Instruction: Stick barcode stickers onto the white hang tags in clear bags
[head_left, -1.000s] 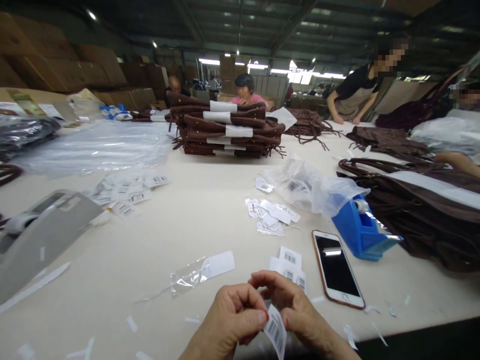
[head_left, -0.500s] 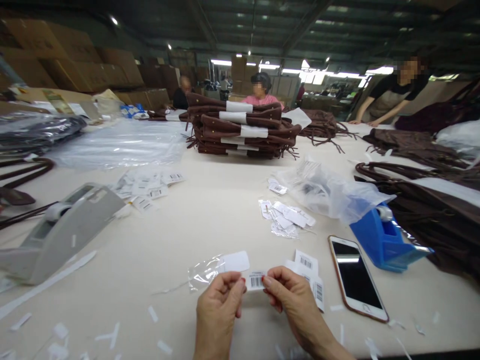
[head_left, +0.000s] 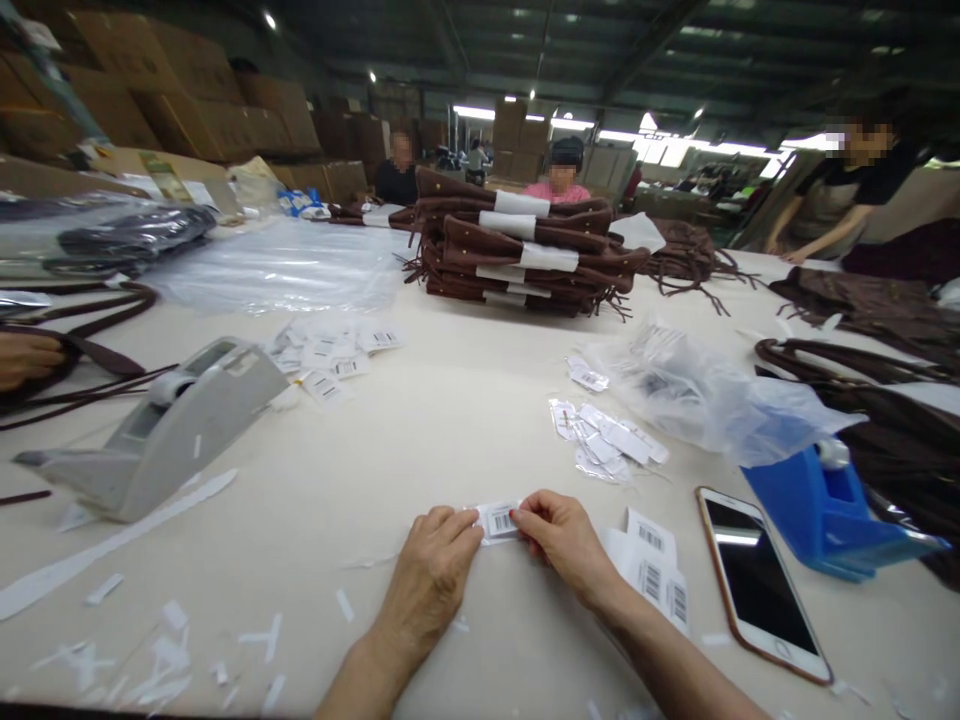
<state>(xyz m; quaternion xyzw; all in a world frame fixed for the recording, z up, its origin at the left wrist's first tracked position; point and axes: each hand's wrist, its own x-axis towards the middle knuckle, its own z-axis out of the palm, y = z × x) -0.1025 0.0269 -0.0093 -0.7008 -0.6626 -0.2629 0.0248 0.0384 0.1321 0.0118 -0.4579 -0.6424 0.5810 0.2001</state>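
A small white barcode label (head_left: pixel 500 520) lies low over the cream table (head_left: pixel 465 420), held between both of my hands. My left hand (head_left: pixel 433 570) pinches its left end with closed fingers. My right hand (head_left: pixel 564 535) pinches its right end. The clear sleeve with a white card that lay here a moment ago is hidden under the label and my fingers. A short stack of more barcode labels (head_left: pixel 654 570) rests just right of my right wrist.
A grey tape dispenser (head_left: pixel 169 430) stands at left, a blue one (head_left: pixel 832 510) at right beside a phone (head_left: pixel 761 580). Loose labels (head_left: pixel 607 440), a crumpled plastic bag (head_left: pixel 690 395) and a stack of brown bags (head_left: pixel 525 255) lie farther off. Other people work at the far edge and sides.
My hands have moved forward and down with the label, from upright near my body to flat over the clear sleeve on the table. The camera has swung left.
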